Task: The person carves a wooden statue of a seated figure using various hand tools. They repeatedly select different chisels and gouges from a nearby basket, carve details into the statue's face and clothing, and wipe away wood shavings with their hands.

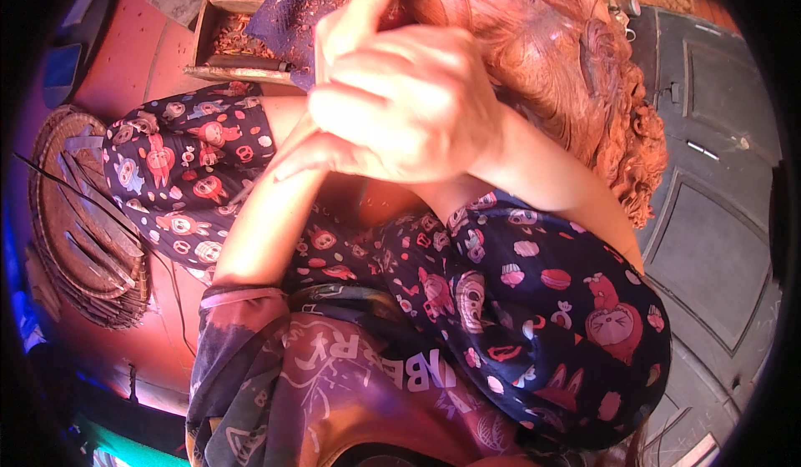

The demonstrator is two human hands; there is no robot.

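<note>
Right hand, at 12 o'clock in the head view, clenched around a thin tool whose tip is hidden; left hand tucked beneath it, state impossible to tell. Carved wooden piece just beyond at 1 o'clock, touching the knuckles. Best worked in short, braced strokes, wrist anchored on the wood, shavings tray at 11 o'clock.

1. Carved wood piece just beyond the fingers: reddish, rough, deeply grooved, matt.
2. Cloth sheet beside the fingertips: dark, dusty.
3. Woven basket tray, well left of the fingers: coarse, matt.
</note>
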